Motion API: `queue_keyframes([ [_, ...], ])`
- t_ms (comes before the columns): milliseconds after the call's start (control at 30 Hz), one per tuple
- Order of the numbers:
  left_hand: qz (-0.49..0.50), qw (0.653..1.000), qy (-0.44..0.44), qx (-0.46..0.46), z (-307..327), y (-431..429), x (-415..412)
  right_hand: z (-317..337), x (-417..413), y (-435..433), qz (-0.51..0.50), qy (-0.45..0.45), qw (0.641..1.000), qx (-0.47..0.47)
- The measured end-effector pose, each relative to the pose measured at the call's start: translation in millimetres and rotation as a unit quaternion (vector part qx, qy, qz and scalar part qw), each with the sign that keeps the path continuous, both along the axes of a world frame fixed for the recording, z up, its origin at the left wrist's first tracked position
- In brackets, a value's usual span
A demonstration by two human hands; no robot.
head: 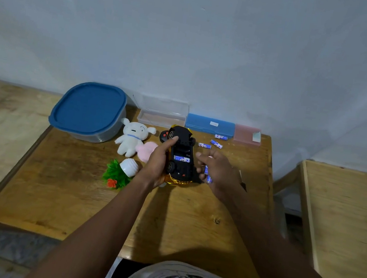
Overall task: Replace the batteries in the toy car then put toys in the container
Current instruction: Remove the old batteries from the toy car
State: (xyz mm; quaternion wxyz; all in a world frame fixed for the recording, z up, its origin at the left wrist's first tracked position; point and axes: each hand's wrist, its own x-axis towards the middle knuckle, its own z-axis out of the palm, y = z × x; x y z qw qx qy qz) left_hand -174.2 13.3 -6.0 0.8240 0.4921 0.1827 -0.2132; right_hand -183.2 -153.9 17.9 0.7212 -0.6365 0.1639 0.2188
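The toy car (181, 155), gold with a black underside, lies upside down on the wooden table (75, 206). My left hand (159, 162) grips its left side, thumb on the underside. One blue battery (181, 158) sits in the car's open compartment. Just right of the car, my right hand (217, 173) holds two blue batteries (207, 173) in its curled fingers. Three loose batteries (216, 143) lie behind the car. The grey container (109, 129), its blue lid on, stands at the back left.
A white plush (132, 138), a pink plush (147, 149) and a small potted plastic plant (122, 170) lie left of the car. A clear open case (162, 112), a blue case (210, 125) and a pink case (247, 134) line the wall. A black remote (163, 136) peeks out behind the car.
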Motion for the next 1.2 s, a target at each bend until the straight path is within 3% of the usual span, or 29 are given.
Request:
queue_keyframes([
  [133,0.027,0.998,-0.018,0.053,-6,-3,2,-2,-4,7,-0.01,-0.003,0.997,-0.073],
  [400,0.054,0.987,-0.099,0.118,-9,-14,-1,-11,-4,18,-0.022,-0.117,0.968,-0.22],
  [567,0.044,0.978,-0.113,0.171,-8,-16,-4,-13,-3,17,-0.034,-0.098,0.978,-0.183],
  [800,0.028,0.979,-0.098,0.178,-15,-18,-8,-15,-5,10,-0.035,-0.059,0.991,-0.112],
  [1200,0.072,0.996,0.036,0.043,-16,-15,-20,-10,-12,-12,0.128,-0.171,0.964,-0.161],
])
